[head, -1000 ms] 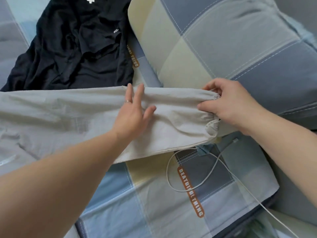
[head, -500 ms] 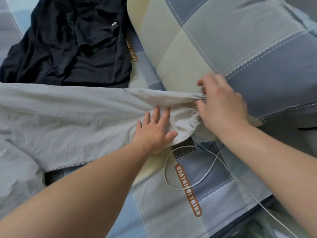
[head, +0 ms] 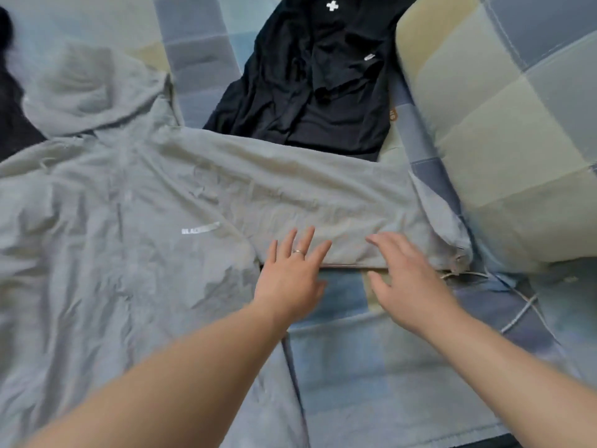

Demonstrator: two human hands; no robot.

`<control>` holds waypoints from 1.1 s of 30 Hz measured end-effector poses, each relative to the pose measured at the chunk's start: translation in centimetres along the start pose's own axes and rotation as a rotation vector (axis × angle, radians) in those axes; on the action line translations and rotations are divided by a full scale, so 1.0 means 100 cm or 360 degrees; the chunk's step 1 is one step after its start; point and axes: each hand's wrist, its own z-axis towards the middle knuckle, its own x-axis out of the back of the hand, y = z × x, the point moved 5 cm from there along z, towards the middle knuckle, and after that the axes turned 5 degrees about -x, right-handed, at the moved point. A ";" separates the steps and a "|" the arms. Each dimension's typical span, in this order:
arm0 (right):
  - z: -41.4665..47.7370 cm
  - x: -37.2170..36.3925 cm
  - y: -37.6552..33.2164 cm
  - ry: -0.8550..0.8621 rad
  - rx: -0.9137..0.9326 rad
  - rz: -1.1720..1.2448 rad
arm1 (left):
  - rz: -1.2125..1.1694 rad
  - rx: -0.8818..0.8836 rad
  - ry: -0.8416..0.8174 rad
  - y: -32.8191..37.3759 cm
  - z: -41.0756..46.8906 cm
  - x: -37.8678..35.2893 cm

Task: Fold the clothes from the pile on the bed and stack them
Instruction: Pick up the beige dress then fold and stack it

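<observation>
The light grey hooded jacket of thin fabric (head: 113,260) lies spread face up across the checked blue, grey and cream bed sheet (head: 371,367). It fills the left and centre of the view. Its hood (head: 90,88) lies at the upper left, and a short line of white printed lettering (head: 200,228) shows on the chest. One sleeve (head: 323,195) extends flat to the right. Its gathered cuff (head: 458,253) ends just beside the large checked pillow (head: 500,124).

The left hand (head: 290,276) is open with straight, spread fingers. Its fingertips rest on the lower edge of the sleeve near the armpit, and it grips nothing. A silver ring (head: 298,252) sits on one finger.

The right hand (head: 410,286) is also open, with spread fingers and nothing in its grasp. Its fingertips reach over the lower edge of the sleeve, between the left hand and the cuff. Motion blur prevents confirming contact with the fabric.

A crumpled black garment (head: 316,92) lies beyond the sleeve at top centre, unfolded, with a small white cross mark (head: 331,6) on it. Its lower edge touches the upper edge of the sleeve. A second dark item (head: 13,124) shows at the far left edge, beside the hood. Its type cannot be determined.

A thin white cable (head: 523,305) lies on the sheet at the right, near the cuff.
</observation>
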 end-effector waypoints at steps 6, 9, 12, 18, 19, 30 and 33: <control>-0.030 -0.143 -0.102 -0.0475 0.0132 -0.0100 | 0.0030 0.0365 -0.0130 -0.139 -0.137 -0.035; -0.045 -0.203 -0.138 -0.0597 0.0090 -0.0243 | -0.0004 0.0523 -0.0404 -0.200 -0.207 -0.075; -0.069 -0.253 -0.164 -0.0934 0.0071 -0.0435 | -0.0065 0.0652 -0.0514 -0.238 -0.269 -0.106; -0.080 -0.259 -0.197 -0.1133 0.0261 -0.0265 | -0.0095 0.0973 -0.0334 -0.261 -0.320 -0.123; -0.070 -0.249 -0.197 -0.0950 0.0290 -0.0234 | -0.0085 0.0990 -0.0344 -0.261 -0.318 -0.123; -0.083 -0.234 -0.224 -0.1140 0.0173 -0.0629 | -0.0834 0.0864 -0.0535 -0.267 -0.311 -0.102; -0.070 -0.220 -0.275 -0.0715 0.0262 -0.0745 | -0.0778 0.0971 -0.0042 -0.314 -0.313 -0.061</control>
